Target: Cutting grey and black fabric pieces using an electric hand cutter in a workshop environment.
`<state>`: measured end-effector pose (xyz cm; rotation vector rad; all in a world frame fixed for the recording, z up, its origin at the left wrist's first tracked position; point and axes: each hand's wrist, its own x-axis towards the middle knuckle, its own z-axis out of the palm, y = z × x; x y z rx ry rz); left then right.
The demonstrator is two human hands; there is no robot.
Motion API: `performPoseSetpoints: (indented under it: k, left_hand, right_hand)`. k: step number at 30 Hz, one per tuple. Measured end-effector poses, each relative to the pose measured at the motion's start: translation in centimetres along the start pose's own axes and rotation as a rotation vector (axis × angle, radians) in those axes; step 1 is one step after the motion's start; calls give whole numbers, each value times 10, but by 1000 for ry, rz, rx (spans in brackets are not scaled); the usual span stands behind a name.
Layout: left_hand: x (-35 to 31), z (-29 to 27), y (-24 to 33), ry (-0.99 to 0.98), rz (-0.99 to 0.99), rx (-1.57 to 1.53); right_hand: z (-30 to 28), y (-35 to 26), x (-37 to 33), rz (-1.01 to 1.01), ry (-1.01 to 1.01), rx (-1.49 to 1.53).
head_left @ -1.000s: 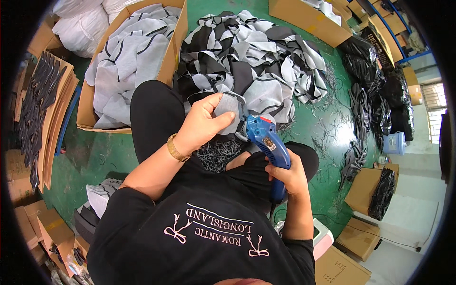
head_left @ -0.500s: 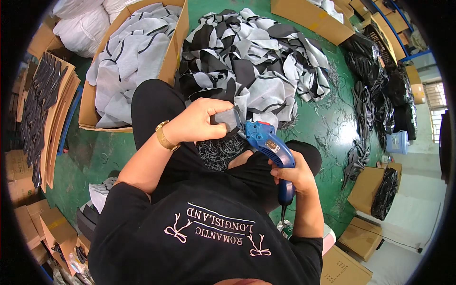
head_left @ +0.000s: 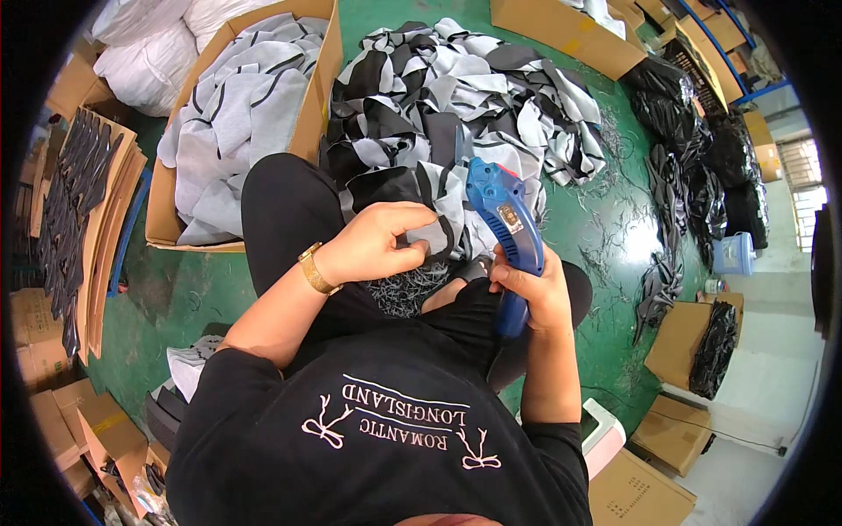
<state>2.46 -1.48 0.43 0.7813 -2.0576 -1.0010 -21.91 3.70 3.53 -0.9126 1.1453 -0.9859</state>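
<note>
My right hand (head_left: 537, 285) is wrapped round the handle of blue electric scissors (head_left: 500, 206). The blade end points away from me, over the heap of fabric. My left hand (head_left: 377, 244), with a gold watch (head_left: 314, 267) at its wrist, is curled at a grey fabric piece (head_left: 445, 210) with dark edging. Thumb and forefinger lie on either side of the cloth, and the other fingers are hidden beneath the hand. Between the hand and the scissors' body there is a small gap.
Beyond my knees lies a large heap of grey and black fabric pieces (head_left: 491, 88). A cardboard box (head_left: 329, 79) at the left holds more cloth. Thin trimmings (head_left: 403, 289) cover the floor between my legs. Black plastic bags (head_left: 671, 114) line the right side.
The scissors have swung upright and away from the left hand, their blades now pointing farther forward. The left hand has dropped slightly, and the dark grey piece in its grip no longer shows the same way.
</note>
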Motion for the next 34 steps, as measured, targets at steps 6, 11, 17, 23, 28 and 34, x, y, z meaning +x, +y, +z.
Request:
performPoseSetpoints:
  k: [6,11,17,23,28,34]
  left_hand:
    - [-6,6,-11,8,15,-134]
    - [-10,1,-11,15,69,-89]
    - [-16,-6,-10,-61,82,-75]
    - [-22,23,-5,-39,44,-126]
    - [-27,62,0,41,86,-75]
    - [-35,60,-26,224,-526,-1305]
  right_hand:
    - [-8,0,-9,3,50,14]
    - [-27,-9,-23,101,-12,-364]
    - [-34,-19,-26,117,-122,-802]
    - [-5,7,-3,87,36,-273]
    - [19,25,17,-89,205,-398]
    - [16,34,14,-142,287,-458]
